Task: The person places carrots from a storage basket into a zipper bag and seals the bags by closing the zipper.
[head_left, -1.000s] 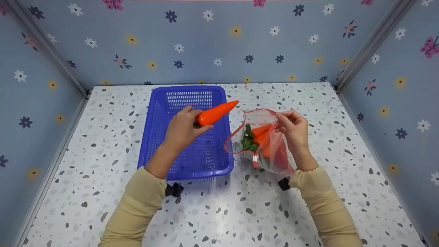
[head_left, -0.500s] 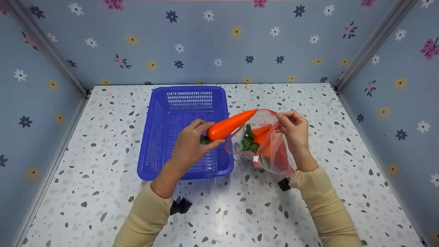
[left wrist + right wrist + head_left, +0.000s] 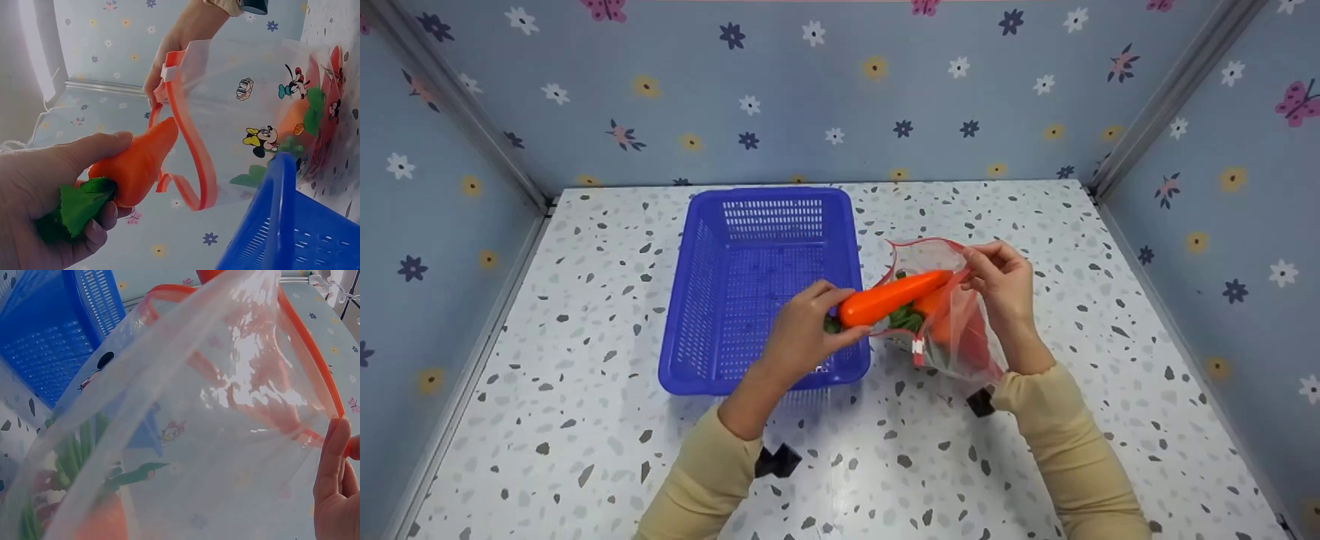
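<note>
My left hand [image 3: 804, 330] grips an orange carrot [image 3: 891, 298] by its thick, leafy end. The tip points right, over the mouth of a clear zip bag [image 3: 960, 330]. In the left wrist view the carrot's tip [image 3: 163, 132] is right at the bag's red zip edge [image 3: 191, 138], and green leaves [image 3: 84, 205] poke out between my fingers. My right hand [image 3: 1001, 281] pinches the bag's red rim on its right side, so the mouth gapes. Inside the bag lie orange carrots and green leaves [image 3: 906, 319], partly hidden by the held carrot. Cartoon figures [image 3: 264, 138] are printed on the bag.
A blue plastic basket [image 3: 679, 322] stands left of the bag, under my left hand. The table [image 3: 585, 420] is white with grey speckles. Flowered blue panels [image 3: 810, 90] wall it in at the back and both sides.
My left hand has carried the carrot from over the basket rightward and toward me, bringing its tip over the bag's mouth. The right hand and bag have stayed put.
</note>
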A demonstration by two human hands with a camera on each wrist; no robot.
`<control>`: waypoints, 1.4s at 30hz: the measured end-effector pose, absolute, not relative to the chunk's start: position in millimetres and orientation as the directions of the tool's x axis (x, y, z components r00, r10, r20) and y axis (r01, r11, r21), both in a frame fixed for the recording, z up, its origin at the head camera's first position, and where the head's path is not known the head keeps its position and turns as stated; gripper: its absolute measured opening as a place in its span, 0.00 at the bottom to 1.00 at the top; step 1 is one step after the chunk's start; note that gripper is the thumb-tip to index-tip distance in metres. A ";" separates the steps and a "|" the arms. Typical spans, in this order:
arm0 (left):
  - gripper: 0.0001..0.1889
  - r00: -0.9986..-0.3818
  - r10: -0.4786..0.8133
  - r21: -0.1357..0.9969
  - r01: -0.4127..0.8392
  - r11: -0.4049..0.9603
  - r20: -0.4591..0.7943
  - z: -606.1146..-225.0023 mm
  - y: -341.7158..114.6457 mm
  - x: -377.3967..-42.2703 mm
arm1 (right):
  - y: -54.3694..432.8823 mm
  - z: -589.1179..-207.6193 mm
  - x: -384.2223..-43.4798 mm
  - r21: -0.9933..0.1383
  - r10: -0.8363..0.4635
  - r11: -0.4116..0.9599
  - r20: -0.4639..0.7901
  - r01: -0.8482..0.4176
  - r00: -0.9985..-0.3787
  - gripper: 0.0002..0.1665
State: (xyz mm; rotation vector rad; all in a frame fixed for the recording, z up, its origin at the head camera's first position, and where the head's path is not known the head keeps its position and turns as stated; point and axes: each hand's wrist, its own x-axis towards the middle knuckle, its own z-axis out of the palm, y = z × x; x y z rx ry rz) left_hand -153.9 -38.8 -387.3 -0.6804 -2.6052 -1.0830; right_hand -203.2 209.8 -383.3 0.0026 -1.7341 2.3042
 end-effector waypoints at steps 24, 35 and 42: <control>0.22 -0.901 0.378 0.660 0.419 0.623 0.215 -384.4 22.6 -191.9 | 208.9 -379.1 -201.7 -0.932 0.210 -0.303 0.139 -0.199 -0.968 0.03; 0.20 -0.889 0.351 0.759 0.440 0.481 0.293 -386.7 42.2 -196.1 | 210.3 -381.7 -201.2 -0.935 0.210 -0.295 0.140 -0.200 -0.968 0.05; 0.19 -0.872 0.331 0.783 0.476 0.400 0.360 -385.2 42.5 -191.8 | 211.0 -381.7 -201.0 -0.944 0.226 -0.263 0.141 -0.199 -0.964 0.03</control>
